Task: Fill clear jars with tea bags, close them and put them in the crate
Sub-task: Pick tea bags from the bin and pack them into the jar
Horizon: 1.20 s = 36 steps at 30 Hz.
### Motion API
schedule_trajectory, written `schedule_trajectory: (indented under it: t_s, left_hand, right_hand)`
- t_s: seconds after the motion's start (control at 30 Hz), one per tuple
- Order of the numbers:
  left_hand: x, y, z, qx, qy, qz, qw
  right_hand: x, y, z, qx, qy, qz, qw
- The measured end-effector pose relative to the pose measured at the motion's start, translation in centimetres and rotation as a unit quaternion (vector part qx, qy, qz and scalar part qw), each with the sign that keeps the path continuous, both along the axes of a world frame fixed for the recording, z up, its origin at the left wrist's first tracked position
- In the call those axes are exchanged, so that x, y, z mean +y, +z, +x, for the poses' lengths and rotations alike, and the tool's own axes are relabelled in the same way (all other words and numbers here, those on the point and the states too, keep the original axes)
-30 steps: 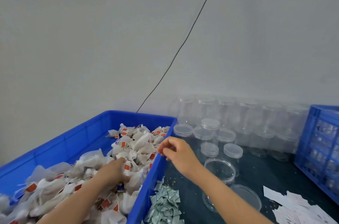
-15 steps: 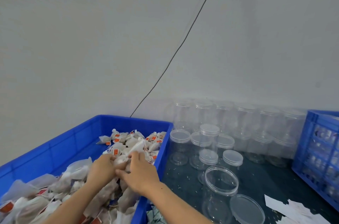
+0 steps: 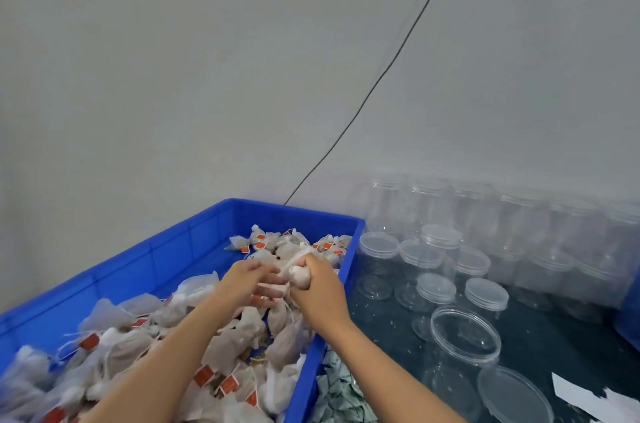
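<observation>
We take the blue bin (image 3: 180, 249) as our landmark, and it fills the left of the view with loose tea bags (image 3: 242, 346) piled inside it, each a soft paper pouch with a thin string and a small orange tag. Over the far right part of the pile our left hand (image 3: 242, 279) reaches in with fingers bent toward a bag; whether its grip has actually closed on one we cannot tell. Touching it on the right, our right hand (image 3: 317, 287) has its grip curled tight round a bunch of tea bags (image 3: 298, 270), white corners poking out above the fist. We judge these bags light and easily crushed, so they want a loose gathering hold round the bodies, not the strings, which would tangle or pull. Right of the bin, on the dark bench (image 3: 381, 329), stands the open jar (image 3: 465, 343) waiting to be filled, its lid (image 3: 514, 396) lying just beside it. Behind it, closed empty jars (image 3: 440, 267) cluster toward the wall.
</observation>
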State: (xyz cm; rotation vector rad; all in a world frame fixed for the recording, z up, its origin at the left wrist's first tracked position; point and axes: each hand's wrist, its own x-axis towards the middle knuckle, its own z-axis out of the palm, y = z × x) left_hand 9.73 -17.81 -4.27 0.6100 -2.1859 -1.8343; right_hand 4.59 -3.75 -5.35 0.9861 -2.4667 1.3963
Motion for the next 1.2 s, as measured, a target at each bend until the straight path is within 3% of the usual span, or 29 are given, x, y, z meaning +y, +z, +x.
schedule_trajectory:
  t_s: [0.03, 0.1, 0.27, 0.57, 0.7, 0.93, 1.07, 1.2]
  left_hand:
    - [-0.7, -0.8, -0.1, -0.017, 0.045, -0.126, 0.991]
    - [-1.9, -2.4, -0.1, -0.072, 0.076, -0.338, 0.935]
    - [-3.1, -5.4, -0.4, -0.199, 0.037, -0.470, 0.859]
    - [-3.3, -5.9, -2.2, -0.231, -0.033, -0.433, 0.871]
    - [-2.8, -6.4, -2.7, -0.196, -0.024, -0.525, 0.828]
    - [-3.7, -4.7, -2.0, -0.087, 0.047, -0.418, 0.903]
    - [-4.2, -2.3, -1.7, -0.017, 0.101, -0.357, 0.929]
    - [-3.8, -0.6, -1.5, 0.042, 0.029, -0.313, 0.948]
  right_hand:
    - [0.0, 0.0, 0.0, 0.002, -0.011, -0.001, 1.000]
    - [0.0, -0.1, 0.0, 0.008, -0.024, 0.018, 1.000]
    - [0.0, -0.1, 0.2, 0.030, -0.032, 0.083, 0.996]
    - [0.1, 0.0, 0.5, 0.060, -0.062, 0.107, 0.991]
    - [0.1, 0.1, 0.6, 0.070, -0.060, 0.126, 0.988]
    - [0.0, -0.3, 0.2, 0.083, -0.045, 0.148, 0.984]
    - [0.0, -0.5, -0.1, 0.092, -0.019, 0.145, 0.985]
    - [0.0, -0.5, -0.2, 0.080, 0.000, 0.120, 0.990]
